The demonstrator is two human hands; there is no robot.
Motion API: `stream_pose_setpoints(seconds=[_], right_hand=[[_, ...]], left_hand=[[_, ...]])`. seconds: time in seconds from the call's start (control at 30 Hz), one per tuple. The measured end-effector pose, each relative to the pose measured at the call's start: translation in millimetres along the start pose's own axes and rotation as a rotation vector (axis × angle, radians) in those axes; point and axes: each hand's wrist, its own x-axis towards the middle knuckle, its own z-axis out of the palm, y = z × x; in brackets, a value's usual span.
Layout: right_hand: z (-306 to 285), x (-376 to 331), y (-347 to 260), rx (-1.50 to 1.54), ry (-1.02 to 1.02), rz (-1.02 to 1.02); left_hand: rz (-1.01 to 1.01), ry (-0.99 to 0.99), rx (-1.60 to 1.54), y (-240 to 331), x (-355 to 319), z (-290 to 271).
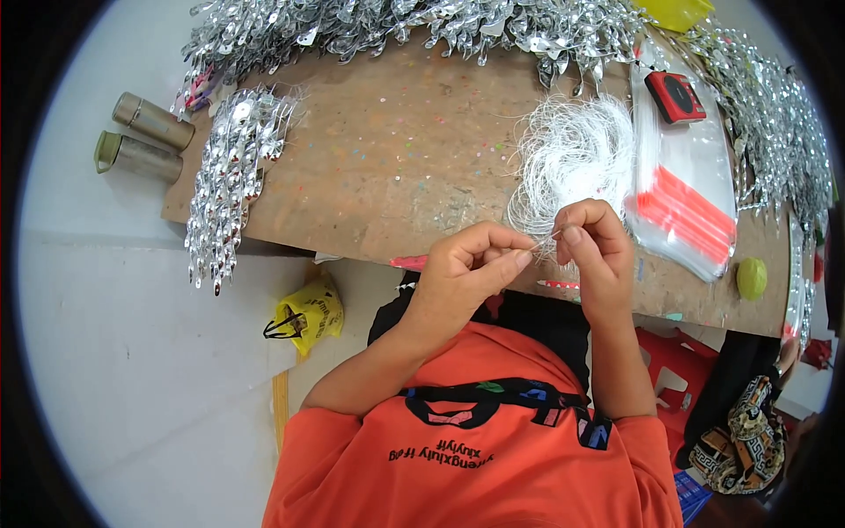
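Above the front edge of the table, my left hand (466, 268) and my right hand (600, 264) face each other, both in a pinch. A thin string (544, 242) runs between their fingertips; its exact ends are too fine to make out. Just behind them a loose heap of white string (576, 145) lies on the table, close to my right fingers. To the left, strands of shiny silver teardrop pieces (227, 176) hang over the table's edge.
A big pile of silver garlands (396, 26) fills the back. Clear plastic bags (678, 176) with red ends hold up a red-black device (676, 97) at right. A green round object (751, 278) sits near the right corner. Two metal flasks (150, 119) stand left; a yellow bag (312, 312) lies below.
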Motion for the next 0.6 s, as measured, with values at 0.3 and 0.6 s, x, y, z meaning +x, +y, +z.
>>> stream_pose_setpoints(seconds=[0.3,0.6], right_hand=[[7.9,6.1,-6.1,0.627,-0.103,0.238],[17.3,-7.6,19.2,0.120,-0.151,0.164]], left_hand=[[-0.121,-0.064,-0.115,4.4,1.7,0.0],[-0.065,-0.235,-0.529,0.2,9.0,-25.7]])
